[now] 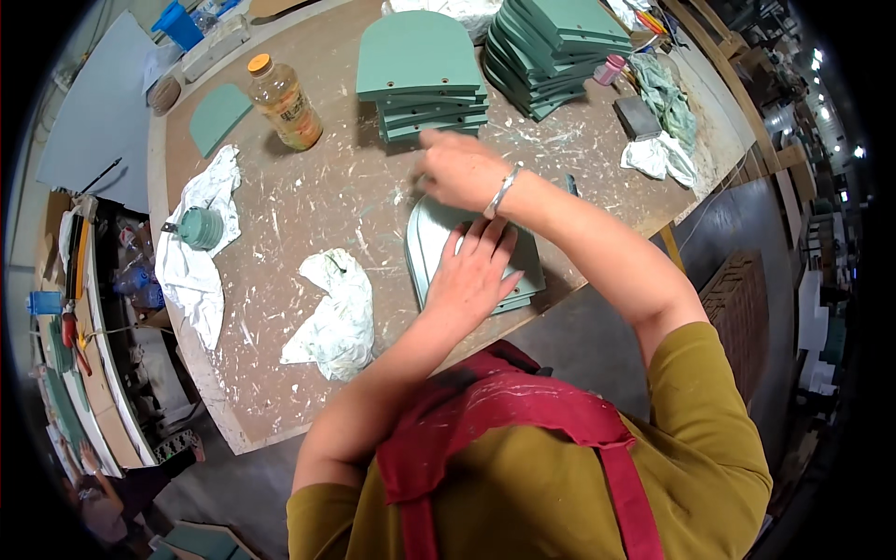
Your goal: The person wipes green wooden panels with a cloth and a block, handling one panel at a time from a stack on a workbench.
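- I have the light green panel (pixel 527 261) near the table's front edge, just ahead of the red apron (pixel 509 401); both hands are at it or over it.
- Its outline curves round at the far left, and its upper face is smooth, with a pale sheen on that side.
- Along the near right edge I see layered green edges, though the arms hide too much for me to count them.
- My view puts the left hand (pixel 469 278) flat on the panel, fingers slightly spread and pointing away, thumb out to the right.
- The right hand (pixel 462 173) is above the panel's far edge, fingers bent and blurred; I cannot tell whether they hold anything.
- Beyond it I see a stack of similar rounded panels (pixel 420 56), with small dark holes along the top one's near edge.
- A crumpled white cloth (pixel 336 317) lies left of the panel on the paint-flecked table (pixel 261 392).
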Demonstrator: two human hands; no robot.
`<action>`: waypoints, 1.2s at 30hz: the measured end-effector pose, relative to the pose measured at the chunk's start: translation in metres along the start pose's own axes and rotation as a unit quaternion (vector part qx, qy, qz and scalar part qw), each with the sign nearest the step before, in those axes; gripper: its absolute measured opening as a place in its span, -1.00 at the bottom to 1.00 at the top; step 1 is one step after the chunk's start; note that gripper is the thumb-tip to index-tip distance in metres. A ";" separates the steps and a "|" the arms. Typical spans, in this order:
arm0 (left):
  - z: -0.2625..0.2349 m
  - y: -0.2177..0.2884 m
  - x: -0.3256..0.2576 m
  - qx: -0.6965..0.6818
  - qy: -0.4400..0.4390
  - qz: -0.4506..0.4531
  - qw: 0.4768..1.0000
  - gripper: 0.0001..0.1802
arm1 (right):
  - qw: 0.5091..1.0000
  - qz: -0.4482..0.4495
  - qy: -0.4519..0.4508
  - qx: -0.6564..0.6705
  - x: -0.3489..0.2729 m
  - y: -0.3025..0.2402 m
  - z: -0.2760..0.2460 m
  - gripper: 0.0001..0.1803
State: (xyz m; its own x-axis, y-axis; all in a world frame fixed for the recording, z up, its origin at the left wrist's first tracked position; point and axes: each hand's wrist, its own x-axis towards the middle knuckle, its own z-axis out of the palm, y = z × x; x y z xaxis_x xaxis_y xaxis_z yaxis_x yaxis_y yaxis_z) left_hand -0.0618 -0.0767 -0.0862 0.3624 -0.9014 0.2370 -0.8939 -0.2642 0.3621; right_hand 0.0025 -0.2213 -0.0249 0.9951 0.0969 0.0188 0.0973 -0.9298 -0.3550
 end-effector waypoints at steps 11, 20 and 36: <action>-0.004 0.003 0.000 -0.012 -0.005 -0.009 1.000 -0.39 | 0.989 0.094 0.108 0.042 -0.048 0.066 -0.031 -0.70; -0.014 0.004 0.001 -0.019 -0.015 -0.009 1.000 -0.38 | 0.937 0.203 0.220 0.181 -0.144 0.047 -0.013 -0.69; -0.008 0.002 0.002 -0.003 -0.009 0.005 1.000 -0.38 | 0.991 0.052 0.109 0.064 -0.055 0.037 -0.007 -0.79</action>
State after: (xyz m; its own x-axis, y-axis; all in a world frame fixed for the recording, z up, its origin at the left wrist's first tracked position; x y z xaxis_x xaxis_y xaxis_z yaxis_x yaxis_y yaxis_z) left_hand -0.0606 -0.0767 -0.0780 0.3487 -0.9101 0.2241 -0.8959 -0.2533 0.3651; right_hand -0.0488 -0.2640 -0.0323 0.9809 -0.0900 0.1722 0.0041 -0.8765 -0.4815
